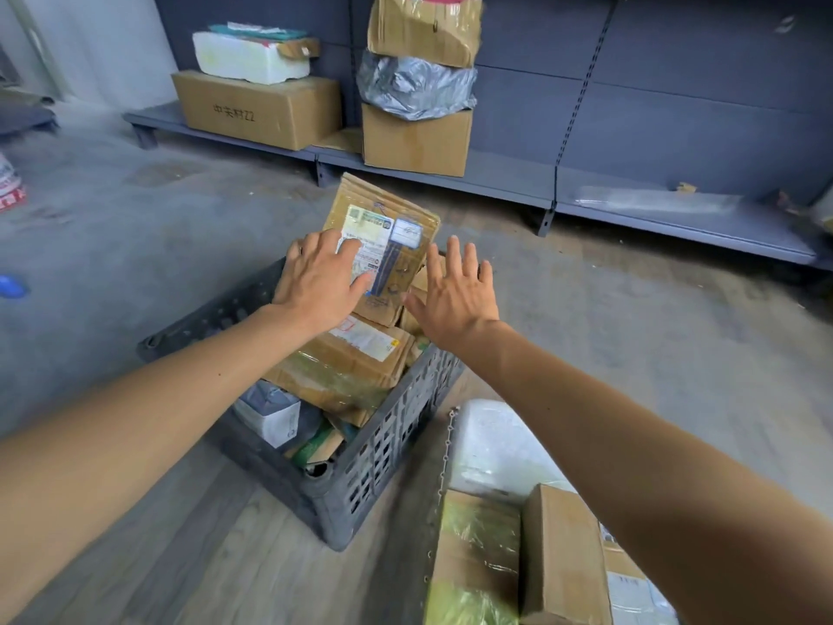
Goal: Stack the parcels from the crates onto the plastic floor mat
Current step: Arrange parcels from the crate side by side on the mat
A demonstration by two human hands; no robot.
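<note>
A dark grey slatted crate stands on the floor in the middle, full of cardboard parcels. A flat labelled cardboard parcel leans upright at its far end. My left hand lies flat on that parcel's label, fingers spread. My right hand hovers open just right of the parcel, fingers apart, holding nothing. Under the hands lies a taped brown box. At the lower right, several parcels and a white wrapped bundle sit together on the floor.
A low grey shelf runs along the back wall. On it are a large brown box with a white foam box on top, and a stack of cartons with a grey plastic-wrapped bundle. Bare concrete floor surrounds the crate.
</note>
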